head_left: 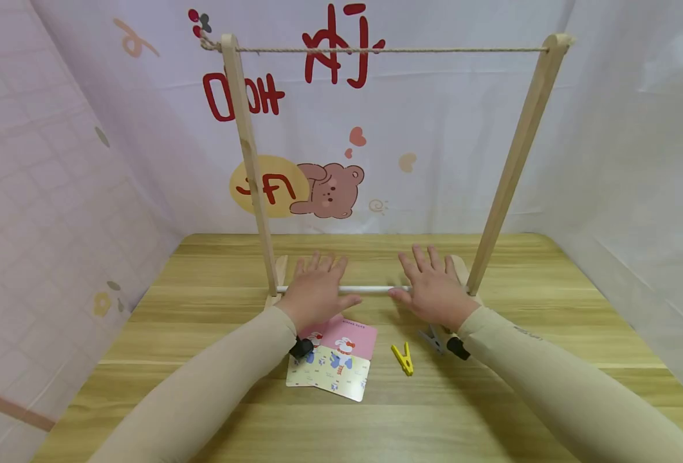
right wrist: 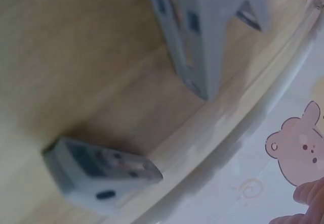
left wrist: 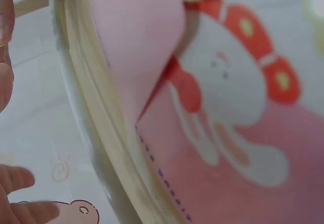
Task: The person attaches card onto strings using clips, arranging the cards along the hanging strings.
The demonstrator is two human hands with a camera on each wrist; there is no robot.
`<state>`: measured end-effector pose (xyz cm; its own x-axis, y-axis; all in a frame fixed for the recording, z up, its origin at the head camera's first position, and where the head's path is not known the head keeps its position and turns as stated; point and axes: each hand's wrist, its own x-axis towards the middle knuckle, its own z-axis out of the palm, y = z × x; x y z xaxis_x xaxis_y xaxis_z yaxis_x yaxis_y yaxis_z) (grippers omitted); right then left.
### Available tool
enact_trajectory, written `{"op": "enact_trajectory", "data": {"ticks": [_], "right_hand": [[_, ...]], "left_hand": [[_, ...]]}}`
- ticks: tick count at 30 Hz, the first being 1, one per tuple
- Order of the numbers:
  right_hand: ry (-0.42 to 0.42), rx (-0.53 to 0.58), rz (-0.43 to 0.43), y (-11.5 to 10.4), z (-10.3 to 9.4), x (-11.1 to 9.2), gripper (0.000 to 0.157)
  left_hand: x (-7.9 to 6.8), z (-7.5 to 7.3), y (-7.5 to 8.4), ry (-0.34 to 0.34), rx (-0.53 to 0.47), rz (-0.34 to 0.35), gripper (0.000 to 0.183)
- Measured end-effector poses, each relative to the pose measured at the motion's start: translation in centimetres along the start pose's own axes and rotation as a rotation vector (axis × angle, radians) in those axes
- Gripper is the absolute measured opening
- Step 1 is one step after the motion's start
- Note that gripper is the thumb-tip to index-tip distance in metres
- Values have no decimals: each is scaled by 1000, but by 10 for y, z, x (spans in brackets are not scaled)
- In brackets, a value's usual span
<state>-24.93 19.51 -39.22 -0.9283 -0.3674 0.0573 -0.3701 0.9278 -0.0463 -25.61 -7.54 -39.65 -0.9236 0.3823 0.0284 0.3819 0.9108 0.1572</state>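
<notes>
Well, keeping both hands level and clear of what is lying below is probably serving best. The left hand (head_left: 317, 289) is spreading its fingers, holding nothing; cards (head_left: 344, 365) are lying on the counter (head_left: 376, 424) below its wrist. The right hand (head_left: 434, 292) is likewise spreading, gripping nothing, near grey clips (right wrist: 200, 47). Whether either is touching the rod (head_left: 367, 289), the views aren't showing.

Head view is bright; soft shadows fall on the tabletop (head_left: 555, 347). Wrist views are dimmer; cards (left wrist: 233, 188) and grey clips (right wrist: 202, 37) appear blurred.
</notes>
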Motion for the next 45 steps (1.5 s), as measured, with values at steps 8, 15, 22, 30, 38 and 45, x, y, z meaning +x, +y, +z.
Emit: {"op": "enact_trajectory", "data": {"ticks": [8, 15, 22, 30, 38, 45], "right_hand": [[42, 35, -42, 7, -8, -12, 85], [77, 54, -103, 14, -15, -25, 70], [22, 72, -85, 22, -20, -40, 29], [14, 33, -114, 35, -17, -52, 25], [-71, 50, -135, 39, -11, -51, 12], [-78, 35, -146, 40, -4, -54, 21]], "left_hand": [[-17, -10, -6, -30, -33, 127, 76], [-30, -12, -16, -115, -7, 144, 73], [-43, -7, -21, -161, -3, 172, 78], [-51, 0, -21, -192, -15, 192, 80], [-51, 6, -23, -216, 24, 184, 84], [-51, 7, -22, -206, 1, 178, 81]]}}
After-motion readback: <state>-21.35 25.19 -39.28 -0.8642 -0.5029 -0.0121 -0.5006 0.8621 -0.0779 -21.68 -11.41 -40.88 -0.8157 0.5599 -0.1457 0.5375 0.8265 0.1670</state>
